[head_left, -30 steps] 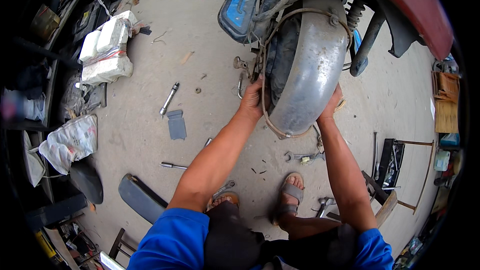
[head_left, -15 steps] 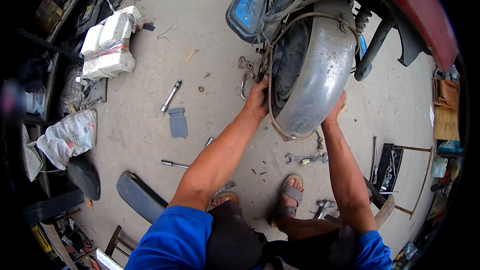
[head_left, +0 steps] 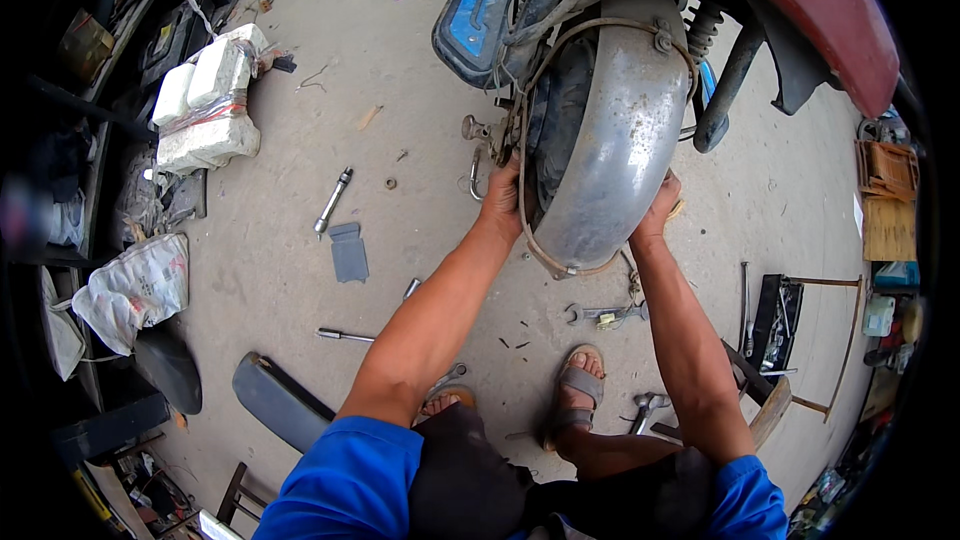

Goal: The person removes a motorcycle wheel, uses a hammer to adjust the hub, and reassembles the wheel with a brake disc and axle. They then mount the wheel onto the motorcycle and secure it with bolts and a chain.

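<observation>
A scratched silver metal mudguard point(head_left: 625, 140) arches over a dark motorcycle wheel point(head_left: 560, 130), with a thin cable looping along it. My left hand point(head_left: 503, 190) is closed on the wheel assembly's left side, just below a metal bracket and bolt point(head_left: 478, 132); its fingertips are hidden. My right hand point(head_left: 655, 208) grips the assembly's right side, its fingers partly behind the mudguard. Above are red bodywork point(head_left: 830, 10), a coil spring shock point(head_left: 705, 30) and a blue and black part point(head_left: 470, 25). A bent metal tool point(head_left: 478, 170) is left of the wheel.
Spanners point(head_left: 605, 312), a socket extension point(head_left: 333, 200), a grey plate point(head_left: 349, 255) and a long dark seat point(head_left: 275, 395) lie on the concrete floor point(head_left: 330, 30). A black toolbox point(head_left: 775, 325) is at right. Foam blocks point(head_left: 205, 105), a plastic bag point(head_left: 130, 290) and cluttered shelves line the left.
The wheel, mudguard and both hands shifted slightly right half a second ago and have since moved back left. Both hands keep their places on the assembly.
</observation>
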The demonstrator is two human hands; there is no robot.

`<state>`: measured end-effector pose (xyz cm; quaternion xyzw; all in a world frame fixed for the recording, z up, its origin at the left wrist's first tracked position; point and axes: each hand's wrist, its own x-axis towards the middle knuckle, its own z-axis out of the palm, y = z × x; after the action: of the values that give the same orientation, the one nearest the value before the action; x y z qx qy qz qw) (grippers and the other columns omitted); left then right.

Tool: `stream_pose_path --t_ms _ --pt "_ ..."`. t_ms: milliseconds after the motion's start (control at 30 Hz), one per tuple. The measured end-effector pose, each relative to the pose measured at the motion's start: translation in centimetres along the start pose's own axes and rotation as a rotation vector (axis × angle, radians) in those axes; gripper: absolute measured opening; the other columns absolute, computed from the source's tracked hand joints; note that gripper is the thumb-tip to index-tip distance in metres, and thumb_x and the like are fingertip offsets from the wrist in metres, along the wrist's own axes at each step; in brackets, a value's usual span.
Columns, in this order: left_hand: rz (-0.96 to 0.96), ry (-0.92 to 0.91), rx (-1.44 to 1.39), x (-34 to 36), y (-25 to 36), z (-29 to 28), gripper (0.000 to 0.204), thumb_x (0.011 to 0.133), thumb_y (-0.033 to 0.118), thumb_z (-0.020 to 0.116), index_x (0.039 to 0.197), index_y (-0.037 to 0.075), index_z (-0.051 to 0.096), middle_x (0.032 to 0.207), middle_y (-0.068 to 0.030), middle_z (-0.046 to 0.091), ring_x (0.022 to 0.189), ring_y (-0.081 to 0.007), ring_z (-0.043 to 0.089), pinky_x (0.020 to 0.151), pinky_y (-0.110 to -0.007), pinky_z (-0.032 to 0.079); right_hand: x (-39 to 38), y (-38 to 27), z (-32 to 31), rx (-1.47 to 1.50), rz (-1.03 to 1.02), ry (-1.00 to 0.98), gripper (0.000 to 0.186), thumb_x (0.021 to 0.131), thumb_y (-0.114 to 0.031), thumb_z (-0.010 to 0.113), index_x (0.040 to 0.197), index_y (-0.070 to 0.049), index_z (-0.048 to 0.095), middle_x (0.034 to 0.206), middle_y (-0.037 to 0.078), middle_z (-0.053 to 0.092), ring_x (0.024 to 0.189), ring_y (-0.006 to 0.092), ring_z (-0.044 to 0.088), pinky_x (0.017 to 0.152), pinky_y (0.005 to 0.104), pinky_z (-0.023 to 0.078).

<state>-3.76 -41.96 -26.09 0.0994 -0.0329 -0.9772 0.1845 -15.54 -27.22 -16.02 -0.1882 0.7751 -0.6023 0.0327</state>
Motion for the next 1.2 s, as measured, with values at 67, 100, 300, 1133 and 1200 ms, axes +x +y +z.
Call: stream_pose_path --t_ms 67,100,300,1133,1200 --pt "0.021 0.023 0.004 0.0 -0.1 0.0 0.063 0.072 0.034 0.089 0.122 0.003 0.066 0.114 -0.0131 0.071 0.101 -0.0301 0.069 0.089 -0.045 0.058 0.1 0.6 0.0 0.009 -0.005 0.017 0.020 0.086 -0.011 0.075 0.085 0.006 0.064 0.079 0.003 0.065 0.074 0.0075 0.051 0.065 0.0268 0.045" --pt "0.021 0.030 0.003 -0.1 -0.3 0.0 0.064 0.074 0.034 0.088 0.125 0.004 0.063 0.117 -0.0126 0.070 0.105 -0.0297 0.067 0.092 -0.045 0.056 0.2 0.9 -0.1 0.031 -0.007 0.025 0.020 0.087 -0.011 0.074 0.084 0.006 0.064 0.078 0.002 0.064 0.074 0.0072 0.050 0.064 0.0268 0.045" --pt "-0.017 -0.011 -0.011 -0.1 0.2 -1.7 0.071 0.084 0.035 0.082 0.141 0.007 0.051 0.134 -0.0099 0.063 0.122 -0.0287 0.060 0.107 -0.047 0.046 -0.2 0.5 0.5 0.081 0.010 0.035 0.020 0.088 -0.011 0.072 0.081 0.005 0.062 0.075 0.002 0.062 0.073 0.0069 0.049 0.062 0.0267 0.043" --pt "0.193 0.362 0.730 -5.3 3.4 2.6 0.056 0.090 0.047 0.075 0.112 -0.001 0.057 0.095 -0.0076 0.064 0.085 -0.0179 0.061 0.080 -0.034 0.053 5.5 0.3 -3.5 0.146 0.382 -0.226 0.033 0.100 -0.038 0.058 0.085 -0.008 0.061 0.075 0.001 0.056 0.058 0.0110 0.046 0.051 0.0277 0.037" --pt "0.309 0.478 0.917 -6.0 4.4 2.6 0.040 0.098 0.039 0.067 0.081 0.005 0.056 0.074 -0.0020 0.056 0.064 -0.0118 0.049 0.060 -0.030 0.044 6.3 0.6 -3.2 0.159 0.460 -0.251 0.034 0.100 -0.038 0.058 0.079 -0.012 0.057 0.069 -0.001 0.050 0.056 0.0097 0.041 0.050 0.0275 0.033"
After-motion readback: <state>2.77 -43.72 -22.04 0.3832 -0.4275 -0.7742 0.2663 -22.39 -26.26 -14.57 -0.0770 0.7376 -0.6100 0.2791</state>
